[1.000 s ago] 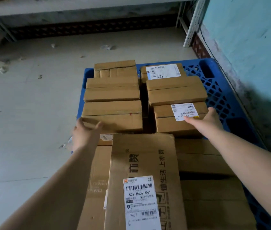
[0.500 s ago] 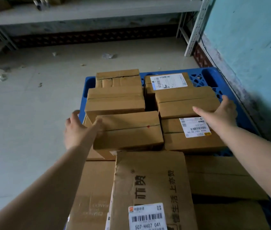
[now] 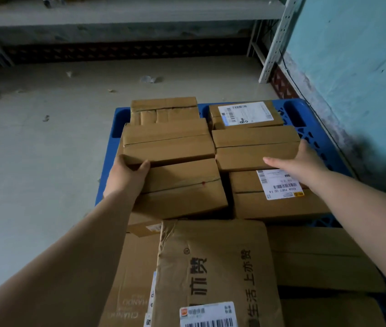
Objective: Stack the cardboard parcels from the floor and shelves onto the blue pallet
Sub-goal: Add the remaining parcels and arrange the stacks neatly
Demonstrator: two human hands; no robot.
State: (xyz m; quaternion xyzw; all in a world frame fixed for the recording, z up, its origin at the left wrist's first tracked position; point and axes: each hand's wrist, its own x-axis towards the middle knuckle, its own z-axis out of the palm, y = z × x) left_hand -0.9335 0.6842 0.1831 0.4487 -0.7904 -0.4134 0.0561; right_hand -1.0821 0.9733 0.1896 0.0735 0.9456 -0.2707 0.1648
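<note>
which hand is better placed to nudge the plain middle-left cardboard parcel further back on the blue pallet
Left. The left hand already grips the near left corner of that plain cardboard parcel, thumb on its front edge. The right hand rests on the neighbouring parcel.

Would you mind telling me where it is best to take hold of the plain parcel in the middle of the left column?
Probably by its short left and right ends, with both hands from above. The plain parcel lies flat, long side across, resting partly on its neighbour. The left hand already grips its near left corner. The right end sits tight against the right-column parcel, so fingers may need to wedge in.
</note>
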